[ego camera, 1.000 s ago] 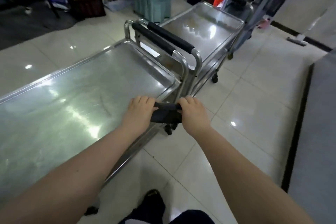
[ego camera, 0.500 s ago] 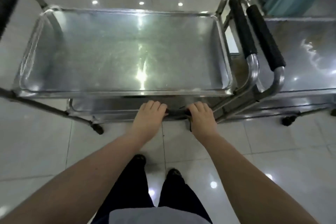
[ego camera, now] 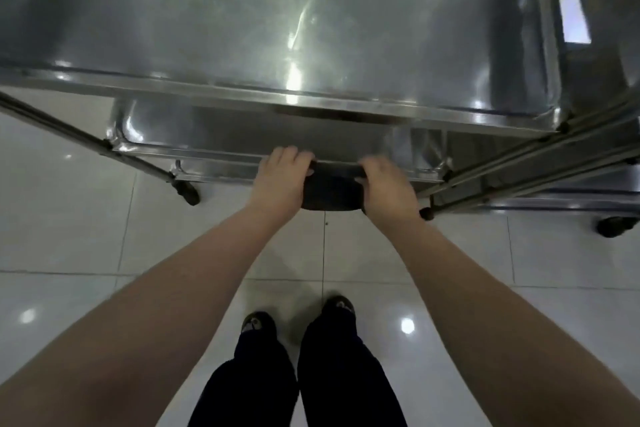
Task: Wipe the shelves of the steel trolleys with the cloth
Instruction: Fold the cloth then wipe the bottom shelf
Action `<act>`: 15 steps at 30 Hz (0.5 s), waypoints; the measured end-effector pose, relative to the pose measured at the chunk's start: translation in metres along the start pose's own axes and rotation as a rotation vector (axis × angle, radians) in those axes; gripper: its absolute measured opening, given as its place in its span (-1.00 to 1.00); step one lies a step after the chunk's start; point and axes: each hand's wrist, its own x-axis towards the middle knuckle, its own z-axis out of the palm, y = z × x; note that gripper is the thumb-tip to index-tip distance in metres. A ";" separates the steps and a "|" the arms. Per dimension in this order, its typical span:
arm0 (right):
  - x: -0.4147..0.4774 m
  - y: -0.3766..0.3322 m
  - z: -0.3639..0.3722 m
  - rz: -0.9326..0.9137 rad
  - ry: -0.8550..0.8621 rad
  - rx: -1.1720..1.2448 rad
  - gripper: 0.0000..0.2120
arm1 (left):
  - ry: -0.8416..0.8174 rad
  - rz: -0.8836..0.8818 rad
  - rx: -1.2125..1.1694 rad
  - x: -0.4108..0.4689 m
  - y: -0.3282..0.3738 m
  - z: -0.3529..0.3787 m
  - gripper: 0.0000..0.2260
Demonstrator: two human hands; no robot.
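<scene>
A dark cloth [ego camera: 332,189] is stretched between my left hand [ego camera: 282,180] and my right hand [ego camera: 388,187], each gripping one end. Both hands hover just in front of the lower shelf [ego camera: 242,135] of a steel trolley, at its near rim. The trolley's shiny top shelf [ego camera: 263,17] fills the upper part of the view and overhangs the lower one. Most of the lower shelf is hidden beneath it.
A second steel trolley [ego camera: 588,184] stands close against the right side, its frame bars [ego camera: 519,163] crossing beside my right hand. Black castors [ego camera: 187,189] [ego camera: 614,225] rest on the glossy white tiled floor [ego camera: 104,236]. My dark trousers and shoes [ego camera: 298,322] are below.
My head has tipped down and come closer, so the trolley now fills the view. Both hands have dropped with the cloth from top-shelf height to the lower shelf's edge.
</scene>
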 end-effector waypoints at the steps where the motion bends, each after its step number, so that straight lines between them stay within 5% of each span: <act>1: 0.021 0.008 0.010 0.000 0.049 -0.031 -0.80 | 0.040 0.013 -0.002 0.020 -0.007 0.011 -0.76; 9: 0.115 0.059 0.069 -0.072 0.445 -0.073 -0.74 | 0.401 0.195 0.016 0.120 -0.036 0.089 -0.78; 15: 0.070 0.098 0.169 -0.191 0.213 -0.107 -0.80 | 0.219 0.390 0.113 0.075 -0.062 0.190 -0.80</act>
